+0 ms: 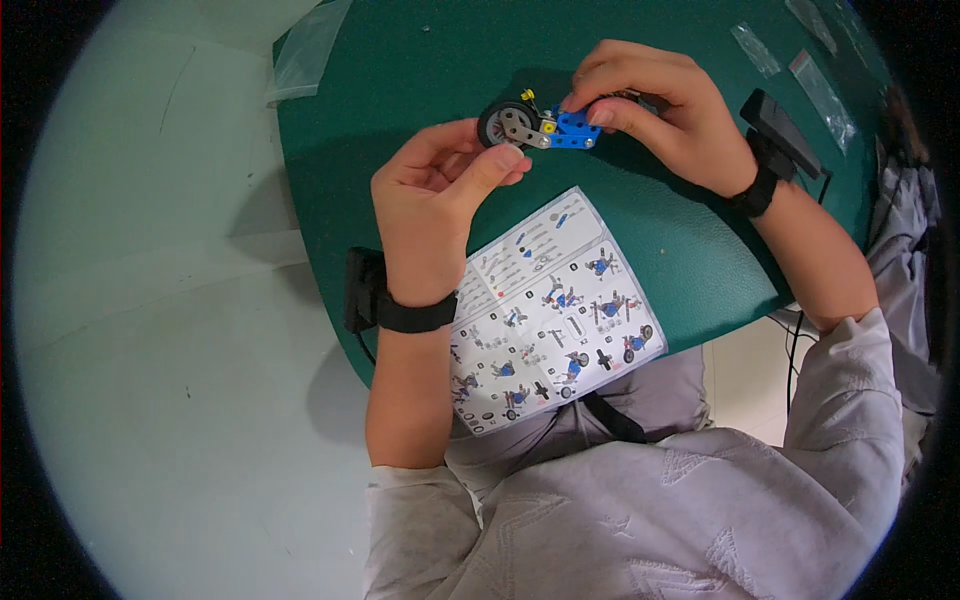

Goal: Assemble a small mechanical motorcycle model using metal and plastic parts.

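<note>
A small toy motorcycle (575,128), built of blue and grey perforated plates with tiny bolts, is held between my two hands above the green table. My left hand (440,185) is closed on its black-tyred wheel (495,124), thumb below and fingers behind. A yellow piece (528,95) sticks up beside that wheel. My right hand (665,110) pinches the blue body at the other end, its fingers and thumb covering the rear part. Below my hands lies a printed instruction sheet (560,310) with pictures of assembly steps, reaching over the table's near edge.
The green table (370,170) has a curved edge at the left and front. One clear plastic bag (310,50) lies at its far left corner. Small clear bags (825,100) lie at the far right. Both wrists wear black straps with box-shaped devices (780,130) and cables.
</note>
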The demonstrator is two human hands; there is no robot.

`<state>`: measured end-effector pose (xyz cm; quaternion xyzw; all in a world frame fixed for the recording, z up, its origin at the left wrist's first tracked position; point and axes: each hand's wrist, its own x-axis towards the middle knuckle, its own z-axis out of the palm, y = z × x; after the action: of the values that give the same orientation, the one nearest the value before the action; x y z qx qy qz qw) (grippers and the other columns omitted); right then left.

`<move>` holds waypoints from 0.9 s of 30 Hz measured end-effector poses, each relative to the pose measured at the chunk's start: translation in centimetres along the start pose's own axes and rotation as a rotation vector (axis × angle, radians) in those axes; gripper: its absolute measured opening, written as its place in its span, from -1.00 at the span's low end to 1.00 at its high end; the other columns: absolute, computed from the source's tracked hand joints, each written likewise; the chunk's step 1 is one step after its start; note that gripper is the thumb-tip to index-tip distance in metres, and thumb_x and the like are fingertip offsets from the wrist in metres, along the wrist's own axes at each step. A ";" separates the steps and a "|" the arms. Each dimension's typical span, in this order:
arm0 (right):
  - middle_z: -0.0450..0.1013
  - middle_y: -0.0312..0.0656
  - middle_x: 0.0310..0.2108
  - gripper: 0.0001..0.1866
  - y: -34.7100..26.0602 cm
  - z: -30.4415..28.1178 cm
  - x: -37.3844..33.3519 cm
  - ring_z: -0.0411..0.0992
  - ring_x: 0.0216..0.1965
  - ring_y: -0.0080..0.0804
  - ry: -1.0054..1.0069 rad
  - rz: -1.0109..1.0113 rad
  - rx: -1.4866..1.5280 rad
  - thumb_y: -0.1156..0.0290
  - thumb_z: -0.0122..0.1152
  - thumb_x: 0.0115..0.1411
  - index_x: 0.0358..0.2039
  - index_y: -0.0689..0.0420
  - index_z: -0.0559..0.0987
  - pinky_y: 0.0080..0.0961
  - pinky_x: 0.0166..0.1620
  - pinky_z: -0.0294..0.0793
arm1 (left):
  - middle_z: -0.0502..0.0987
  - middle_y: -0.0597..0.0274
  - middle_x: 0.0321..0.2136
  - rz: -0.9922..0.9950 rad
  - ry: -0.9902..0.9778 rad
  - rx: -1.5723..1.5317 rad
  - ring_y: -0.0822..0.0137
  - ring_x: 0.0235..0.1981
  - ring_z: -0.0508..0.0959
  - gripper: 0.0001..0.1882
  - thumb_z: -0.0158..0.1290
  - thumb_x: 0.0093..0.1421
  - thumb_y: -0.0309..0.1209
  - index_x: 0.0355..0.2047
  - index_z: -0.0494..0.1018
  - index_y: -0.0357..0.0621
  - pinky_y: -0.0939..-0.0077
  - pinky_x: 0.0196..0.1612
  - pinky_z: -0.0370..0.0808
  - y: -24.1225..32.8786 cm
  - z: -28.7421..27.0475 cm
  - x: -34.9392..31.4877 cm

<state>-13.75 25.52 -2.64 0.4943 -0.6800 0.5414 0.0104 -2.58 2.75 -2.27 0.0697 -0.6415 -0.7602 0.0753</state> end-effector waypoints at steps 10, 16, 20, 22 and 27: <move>0.55 -0.22 -0.27 -0.84 0.2 0.3 -0.3 0.51 -0.22 -0.49 -0.001 0.089 0.118 0.43 0.26 0.33 -0.17 0.23 0.66 -0.57 -0.14 0.46 | 0.67 -0.08 -0.33 0.052 0.002 -0.002 0.24 -0.35 0.72 -0.72 0.25 0.10 -0.76 -0.17 0.49 -0.43 0.43 -0.18 0.71 -0.1 0.1 0.1; 0.56 -0.29 -0.27 -0.83 0.3 0.6 -0.4 0.49 -0.28 -0.62 0.010 0.131 0.176 0.41 0.26 0.35 -0.15 0.23 0.67 -0.65 -0.21 0.45 | 0.63 0.08 -0.36 0.065 0.007 0.040 0.27 -0.38 0.70 -0.72 0.27 0.14 -0.70 -0.15 0.48 -0.32 0.44 -0.27 0.70 -0.2 0.0 0.0; 0.59 -0.31 -0.29 -0.81 0.4 0.9 -0.7 0.48 -0.33 -0.66 0.036 0.217 0.269 0.37 0.29 0.33 -0.14 0.21 0.68 -0.68 -0.25 0.46 | 0.63 0.08 -0.36 0.070 0.000 0.066 0.28 -0.38 0.70 -0.65 0.26 0.14 -0.70 -0.06 0.48 -0.34 0.44 -0.25 0.69 0.1 0.3 0.0; 0.60 -0.32 -0.30 -0.81 0.4 0.9 -0.6 0.48 -0.34 -0.67 0.044 0.208 0.264 0.37 0.31 0.33 -0.14 0.20 0.68 -0.69 -0.26 0.46 | 0.64 0.08 -0.37 0.070 0.005 0.084 0.29 -0.38 0.69 -0.62 0.26 0.14 -0.70 -0.02 0.48 -0.36 0.44 -0.24 0.69 0.3 0.3 0.0; 0.60 -0.32 -0.30 -0.81 0.3 0.7 -0.6 0.48 -0.34 -0.69 0.033 0.285 0.312 0.36 0.32 0.32 -0.15 0.19 0.69 -0.70 -0.27 0.46 | 0.65 0.08 -0.35 0.135 -0.041 0.141 0.33 -0.37 0.69 -0.49 0.24 0.15 -0.70 0.13 0.45 -0.36 0.45 -0.21 0.68 -0.1 0.1 0.1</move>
<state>-13.31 25.34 -3.52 0.3798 -0.6508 0.6440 -0.1320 -2.71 2.79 -2.31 0.0159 -0.6980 -0.7077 0.1082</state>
